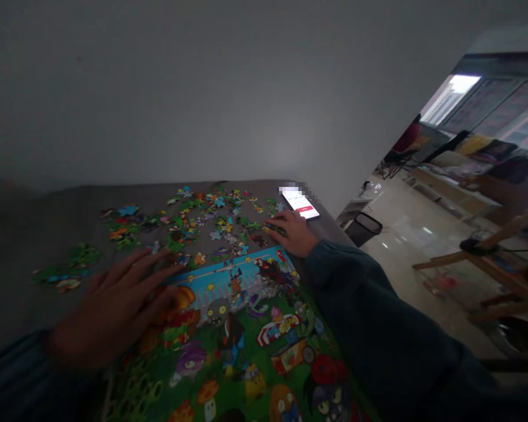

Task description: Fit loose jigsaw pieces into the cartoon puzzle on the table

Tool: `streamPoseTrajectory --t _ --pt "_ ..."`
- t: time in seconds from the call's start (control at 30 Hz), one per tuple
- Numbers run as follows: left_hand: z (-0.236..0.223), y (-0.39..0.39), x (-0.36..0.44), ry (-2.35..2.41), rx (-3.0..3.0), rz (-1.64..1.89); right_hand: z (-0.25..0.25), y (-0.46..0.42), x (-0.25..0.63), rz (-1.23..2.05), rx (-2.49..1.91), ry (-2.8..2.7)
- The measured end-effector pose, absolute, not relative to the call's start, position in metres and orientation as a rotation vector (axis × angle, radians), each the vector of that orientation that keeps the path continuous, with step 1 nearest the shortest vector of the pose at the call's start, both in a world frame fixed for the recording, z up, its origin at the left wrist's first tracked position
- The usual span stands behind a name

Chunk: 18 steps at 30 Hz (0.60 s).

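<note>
A colourful cartoon picture board point(246, 328) lies flat in front of me. Jigsaw puzzle pieces point(189, 225) are spread in loose clusters beyond its top edge. My left hand point(123, 299), somewhat blurred, hovers over or rests on the board's upper left corner; its fingers are stretched out, with nothing visible in them. Beyond the board's upper right corner, my right hand point(293, 232) reaches among the pieces at the right end of the spread. Its fingers are apart, and the tips are at or just above some pieces; whether they touch is unclear.
A lit phone point(300, 202) lies just past my right hand, near the right edge of the grey-covered surface point(22, 234). A pale wall point(202, 94) rises behind. To the right are tiled floor point(405, 234), a wooden stand point(479, 264) and cluttered furniture.
</note>
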<state>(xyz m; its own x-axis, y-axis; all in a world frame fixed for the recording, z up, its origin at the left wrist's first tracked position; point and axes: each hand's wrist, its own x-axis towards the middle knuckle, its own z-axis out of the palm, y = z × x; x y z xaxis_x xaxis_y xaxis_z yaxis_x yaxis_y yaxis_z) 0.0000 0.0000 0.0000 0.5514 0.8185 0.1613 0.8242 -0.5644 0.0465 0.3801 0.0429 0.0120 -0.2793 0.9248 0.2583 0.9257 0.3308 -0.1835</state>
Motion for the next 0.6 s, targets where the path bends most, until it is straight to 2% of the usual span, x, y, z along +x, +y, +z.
streamPoseTrajectory --t 0.6 --pt "0.013 -0.01 0.009 -1.698 -2.698 0.016 0.009 0.04 0.374 -0.034 -1.692 -2.299"
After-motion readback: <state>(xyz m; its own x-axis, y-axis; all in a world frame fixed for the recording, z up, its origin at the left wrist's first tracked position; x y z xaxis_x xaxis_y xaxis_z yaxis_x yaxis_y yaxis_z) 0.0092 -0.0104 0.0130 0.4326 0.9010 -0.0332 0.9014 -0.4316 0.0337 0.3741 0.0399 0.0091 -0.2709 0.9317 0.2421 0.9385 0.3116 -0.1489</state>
